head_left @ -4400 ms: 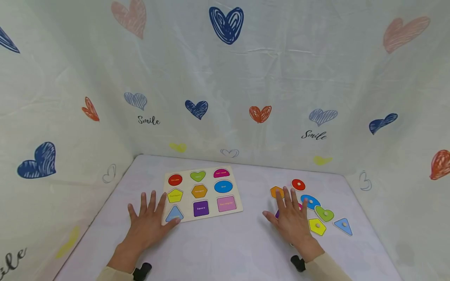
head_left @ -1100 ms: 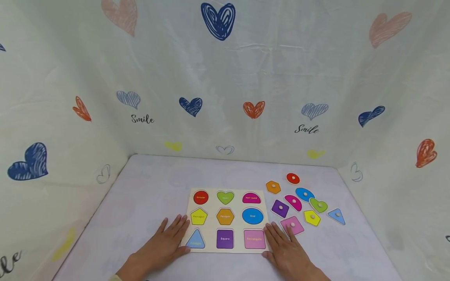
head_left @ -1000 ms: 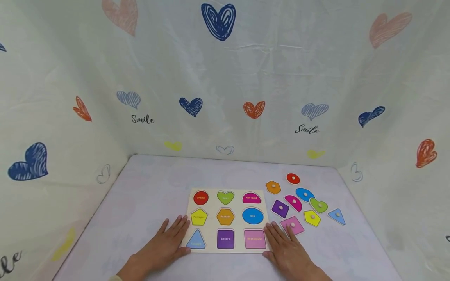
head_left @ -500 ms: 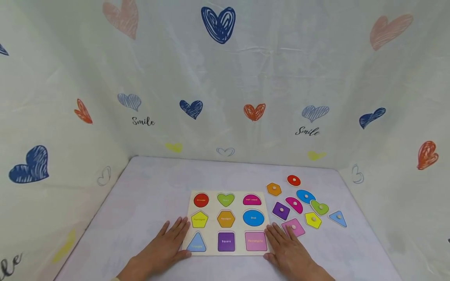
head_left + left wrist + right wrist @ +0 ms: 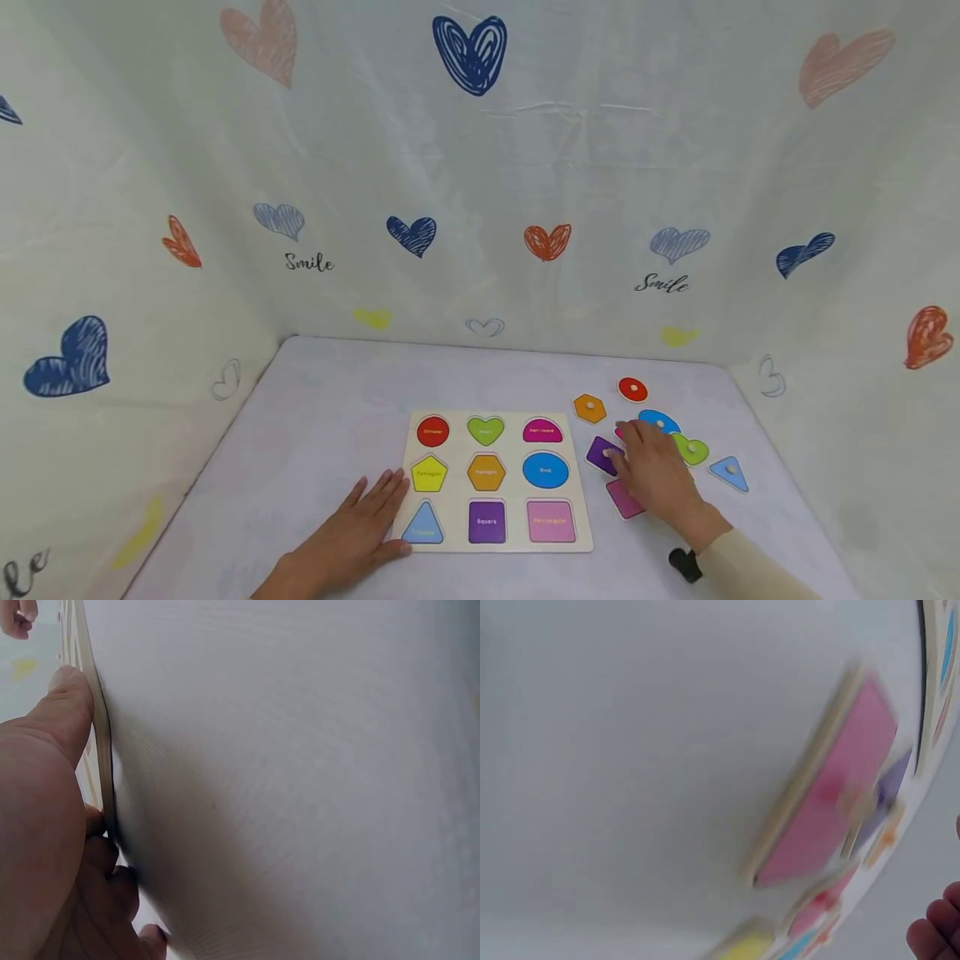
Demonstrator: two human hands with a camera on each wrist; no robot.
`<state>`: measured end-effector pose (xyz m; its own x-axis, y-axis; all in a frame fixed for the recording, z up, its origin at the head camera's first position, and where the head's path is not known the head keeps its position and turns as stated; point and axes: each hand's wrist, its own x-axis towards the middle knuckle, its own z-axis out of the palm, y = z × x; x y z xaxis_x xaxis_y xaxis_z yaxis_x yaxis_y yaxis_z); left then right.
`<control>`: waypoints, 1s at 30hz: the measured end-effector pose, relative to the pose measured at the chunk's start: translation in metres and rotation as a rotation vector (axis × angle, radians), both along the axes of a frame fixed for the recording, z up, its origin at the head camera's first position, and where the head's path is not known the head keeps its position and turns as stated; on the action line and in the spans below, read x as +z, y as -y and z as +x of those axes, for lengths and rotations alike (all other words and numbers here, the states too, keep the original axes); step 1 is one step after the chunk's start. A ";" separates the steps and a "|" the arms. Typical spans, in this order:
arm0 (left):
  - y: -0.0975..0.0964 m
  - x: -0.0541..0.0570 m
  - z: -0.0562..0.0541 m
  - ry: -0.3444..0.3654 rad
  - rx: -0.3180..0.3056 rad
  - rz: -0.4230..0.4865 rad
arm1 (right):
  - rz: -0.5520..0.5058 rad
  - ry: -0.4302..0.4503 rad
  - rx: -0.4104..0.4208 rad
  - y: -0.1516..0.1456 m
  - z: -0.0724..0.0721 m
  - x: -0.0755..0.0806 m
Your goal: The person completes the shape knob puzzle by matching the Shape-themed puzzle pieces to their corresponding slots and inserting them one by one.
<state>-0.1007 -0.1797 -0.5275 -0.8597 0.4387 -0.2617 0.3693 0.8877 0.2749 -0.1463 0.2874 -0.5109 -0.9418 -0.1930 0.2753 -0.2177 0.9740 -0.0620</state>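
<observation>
A wooden shape-puzzle board (image 5: 517,487) with printed, labelled shapes lies flat on the table. My left hand (image 5: 348,525) rests at its left side, fingers straight along that edge and thumb by the near corner; in the left wrist view the thumb (image 5: 66,705) lies against the board's edge. My right hand (image 5: 660,471) is over the loose knobbed pieces, thumb and fingers apart, near the purple square (image 5: 600,455) and the mostly covered half-round piece. The pink rectangle (image 5: 832,787) lies under it. In the right wrist view its fingertips (image 5: 926,941) hover above the pieces. The yellow pentagon is largely hidden.
Around the right hand lie the orange hexagon (image 5: 589,408), red circle (image 5: 632,383), blue oval (image 5: 660,419), green heart (image 5: 693,452) and blue triangle (image 5: 729,475). A white curtain (image 5: 480,167) with printed hearts hangs behind the white-covered table (image 5: 330,392).
Since the earliest frame the board has come nearer and to the right. In the last half second my right hand has left its right edge for the loose pieces; my left hand stays.
</observation>
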 end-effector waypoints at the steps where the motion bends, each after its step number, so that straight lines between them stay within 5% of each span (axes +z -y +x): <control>1: 0.000 0.000 0.000 -0.003 -0.002 0.000 | -0.002 -0.024 -0.009 -0.007 -0.008 0.001; 7: -0.002 0.000 0.000 -0.008 -0.006 0.002 | 0.028 -0.135 -0.035 -0.041 -0.049 0.008; 13: -0.001 0.001 -0.001 0.018 0.004 0.014 | 0.079 -0.154 -0.044 -0.062 -0.078 0.007; 30: -0.003 -0.003 -0.002 0.061 0.044 -0.003 | 0.150 0.039 -0.065 -0.082 -0.123 -0.014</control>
